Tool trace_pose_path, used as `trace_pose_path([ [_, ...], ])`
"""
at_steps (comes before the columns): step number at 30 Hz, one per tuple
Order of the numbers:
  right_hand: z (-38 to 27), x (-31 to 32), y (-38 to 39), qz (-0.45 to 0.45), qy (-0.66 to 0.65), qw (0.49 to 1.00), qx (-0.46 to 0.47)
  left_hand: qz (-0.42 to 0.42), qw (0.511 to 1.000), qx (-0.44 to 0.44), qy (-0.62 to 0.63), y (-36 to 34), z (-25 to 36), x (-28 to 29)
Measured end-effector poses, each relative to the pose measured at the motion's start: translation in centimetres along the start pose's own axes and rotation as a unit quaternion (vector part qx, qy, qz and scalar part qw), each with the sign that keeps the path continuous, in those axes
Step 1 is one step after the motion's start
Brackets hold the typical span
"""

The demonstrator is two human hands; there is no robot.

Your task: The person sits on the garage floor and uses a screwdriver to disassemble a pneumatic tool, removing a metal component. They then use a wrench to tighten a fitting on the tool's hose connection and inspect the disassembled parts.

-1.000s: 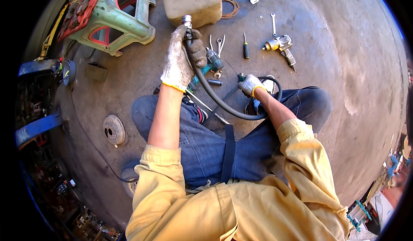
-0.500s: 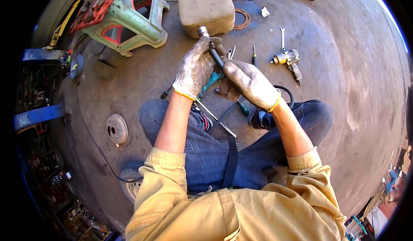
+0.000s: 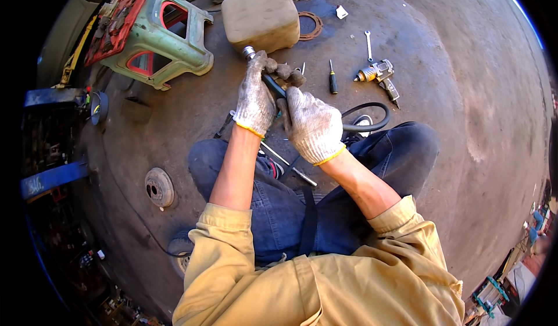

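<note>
Both my hands wear grimy white work gloves with yellow cuffs. My left hand (image 3: 254, 102) is wrapped around a slim dark tool with a shiny socket-like end (image 3: 249, 52); its exact kind is hard to make out. The tool's dark shaft (image 3: 272, 86) slants down toward my right hand (image 3: 317, 123), which is closed around its near end, partly hiding it. A black hose (image 3: 384, 118) loops out beside my right hand; where it joins is hidden. The socket end is near the front of a dusty tan block-shaped container (image 3: 261, 18).
Ahead on the floor lie a screwdriver (image 3: 333, 79), a wrench (image 3: 368, 45), an impact wrench (image 3: 378, 72) and a rusty ring (image 3: 312, 26). A green stool (image 3: 165, 47) stands far left. Near my legs are a metal bar (image 3: 302, 176) and a round metal part (image 3: 159, 187).
My right hand has moved left and turned, its fingers closing nearer the tool's end. The left hand's fingers have shifted on the shaft. More of the hose loop shows, as the view shifts slightly.
</note>
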State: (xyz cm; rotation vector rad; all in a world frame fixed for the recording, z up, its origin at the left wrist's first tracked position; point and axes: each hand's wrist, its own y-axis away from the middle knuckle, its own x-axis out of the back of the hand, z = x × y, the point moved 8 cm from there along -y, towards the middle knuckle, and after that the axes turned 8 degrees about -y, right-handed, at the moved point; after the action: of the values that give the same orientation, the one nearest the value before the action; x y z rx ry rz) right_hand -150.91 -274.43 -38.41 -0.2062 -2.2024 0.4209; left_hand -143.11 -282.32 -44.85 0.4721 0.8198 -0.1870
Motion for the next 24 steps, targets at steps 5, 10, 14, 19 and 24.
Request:
trace_pose_path([
  [5,0.2,1.4,-0.4,0.037,-0.087,0.995,-0.03,-0.069,0.997,0.022,-0.015,0.0,-0.1,-2.5],
  [10,0.3,2.2,-1.2,0.084,-0.139,0.984,-0.07,-0.185,0.983,0.002,-0.002,0.7,-0.4,-4.5],
  [14,1.0,2.3,-1.5,0.115,-0.138,0.98,-0.082,-0.185,0.983,0.006,-0.022,0.5,-1.7,-4.6],
  [19,1.1,1.9,-0.9,0.127,-0.144,0.98,-0.051,-0.142,0.981,-0.025,-0.127,1.4,-1.1,-3.9],
  [24,0.8,2.4,-0.7,0.117,-0.153,0.981,-0.018,-0.147,0.98,-0.05,-0.126,1.9,-0.9,-3.9],
])
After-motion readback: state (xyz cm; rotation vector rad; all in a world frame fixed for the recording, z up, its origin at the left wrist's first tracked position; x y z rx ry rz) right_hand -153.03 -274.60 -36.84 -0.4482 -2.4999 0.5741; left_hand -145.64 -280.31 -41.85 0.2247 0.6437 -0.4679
